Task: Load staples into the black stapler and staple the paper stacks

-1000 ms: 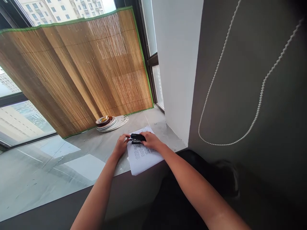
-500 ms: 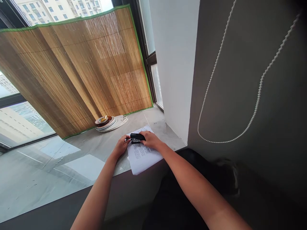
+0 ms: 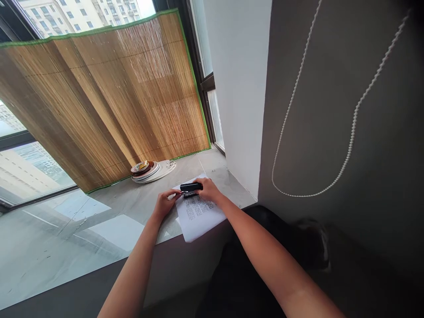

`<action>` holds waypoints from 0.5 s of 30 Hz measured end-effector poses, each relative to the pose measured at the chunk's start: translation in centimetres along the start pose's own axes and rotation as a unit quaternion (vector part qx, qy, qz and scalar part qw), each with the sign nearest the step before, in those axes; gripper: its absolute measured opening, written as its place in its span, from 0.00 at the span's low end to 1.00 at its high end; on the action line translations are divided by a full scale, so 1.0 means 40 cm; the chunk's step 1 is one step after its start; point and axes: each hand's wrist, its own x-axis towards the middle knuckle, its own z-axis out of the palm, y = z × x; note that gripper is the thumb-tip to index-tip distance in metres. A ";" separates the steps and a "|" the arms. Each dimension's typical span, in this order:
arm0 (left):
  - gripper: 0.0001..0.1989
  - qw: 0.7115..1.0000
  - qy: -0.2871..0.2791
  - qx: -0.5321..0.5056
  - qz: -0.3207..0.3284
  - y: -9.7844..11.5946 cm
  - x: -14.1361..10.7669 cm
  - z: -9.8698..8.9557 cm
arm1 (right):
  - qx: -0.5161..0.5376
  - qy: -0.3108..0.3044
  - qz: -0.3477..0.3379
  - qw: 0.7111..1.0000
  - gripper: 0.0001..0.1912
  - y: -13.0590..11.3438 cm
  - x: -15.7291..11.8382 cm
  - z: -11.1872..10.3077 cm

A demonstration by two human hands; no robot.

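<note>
A black stapler [image 3: 190, 187] lies over the printed white paper [image 3: 198, 221], its upper arm raised a little from its base. My right hand [image 3: 208, 190] is wrapped round the stapler's right end. On the other side, my left hand [image 3: 165, 201] has its fingertips pinched at the stapler's left end, by the paper's left edge; whatever is between those fingertips is too small to make out. The paper rests on the grey stone sill, its lower corner hanging over the front edge.
A stack of plates [image 3: 145, 171] stands on the sill [image 3: 126, 198] by the bamboo blind [image 3: 132, 97]. A white pillar [image 3: 241, 97] rises at the right. A beaded cord [image 3: 286, 119] hangs before the dark wall.
My left hand's fingers have shifted, with the index finger now stretched toward the stapler. The stapler's upper arm has tilted slightly, and my right hand has moved a little to the right.
</note>
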 end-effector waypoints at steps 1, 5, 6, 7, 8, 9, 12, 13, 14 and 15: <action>0.10 1.000 0.001 -0.009 0.000 0.001 0.000 -0.001 | 0.026 0.003 0.005 1.000 0.18 0.004 0.006 -0.008; 0.12 0.999 -0.001 -0.048 0.002 0.001 0.000 -0.006 | 0.125 0.000 0.028 0.992 0.17 0.021 0.019 -0.046; 0.12 0.998 -0.002 -0.055 0.001 0.003 0.000 -0.007 | 0.142 -0.007 0.035 0.989 0.17 0.024 0.019 -0.054; 0.11 0.998 -0.002 -0.060 -0.001 0.005 -0.001 -0.008 | 0.155 -0.014 0.041 0.987 0.18 0.027 0.018 -0.060; 0.11 0.998 -0.003 -0.064 -0.003 0.009 -0.002 -0.009 | 0.167 -0.023 0.045 0.985 0.18 0.028 0.017 -0.064; 0.11 0.998 -0.005 -0.067 -0.005 0.014 -0.003 -0.009 | 0.178 -0.031 0.047 0.982 0.19 0.029 0.015 -0.066; 0.11 0.998 -0.015 -0.064 -0.012 0.029 -0.005 -0.007 | 0.204 -0.056 0.036 0.977 0.20 0.023 0.009 -0.057; 0.10 0.998 -0.014 -0.061 -0.018 0.032 -0.005 -0.005 | 0.206 -0.064 0.030 0.976 0.20 0.020 0.008 -0.050; 0.10 0.998 -0.008 -0.059 -0.025 0.034 -0.003 -0.002 | 0.203 -0.070 0.024 0.976 0.20 0.016 0.007 -0.042; 0.10 0.998 0.000 -0.057 -0.032 0.035 -0.002 0.000 | 0.199 -0.071 0.019 0.977 0.19 0.013 0.006 -0.033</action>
